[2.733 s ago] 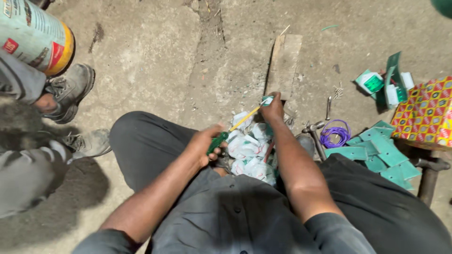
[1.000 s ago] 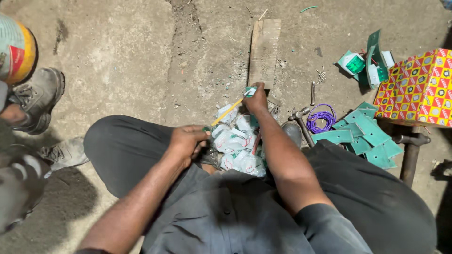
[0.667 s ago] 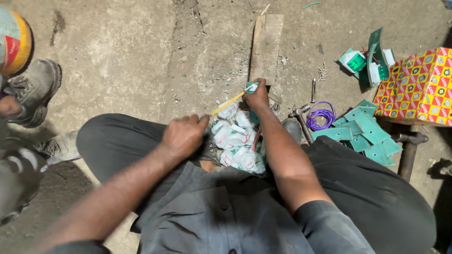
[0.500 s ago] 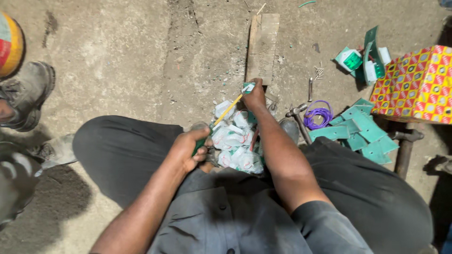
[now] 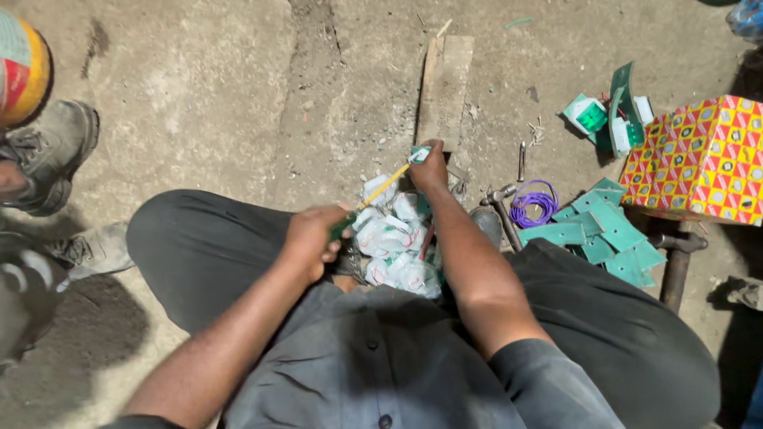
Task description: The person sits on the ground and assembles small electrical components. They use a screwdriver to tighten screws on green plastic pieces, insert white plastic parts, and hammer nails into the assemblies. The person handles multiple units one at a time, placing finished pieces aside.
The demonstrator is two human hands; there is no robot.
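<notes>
Green flat packets (image 5: pixel 608 230) beside yellow-red patterned box (image 5: pixel 699 159)

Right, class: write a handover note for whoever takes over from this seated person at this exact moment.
Left hand: closed on the green handle of a yellow-shafted screwdriver.
Right hand: pinches a small green and white part at the screwdriver's tip.
Between the knees: a heap of white and green parts.
To the right: flat green plates, a purple wire coil.
What is done and what is left cannot be told.

A pile of packets (image 5: pixel 393 246) is located on the floor (image 5: pixel 199 119) between the knees; a plank (image 5: pixel 445 87) lies beyond, a wire coil (image 5: pixel 534 205) to the right.
</notes>
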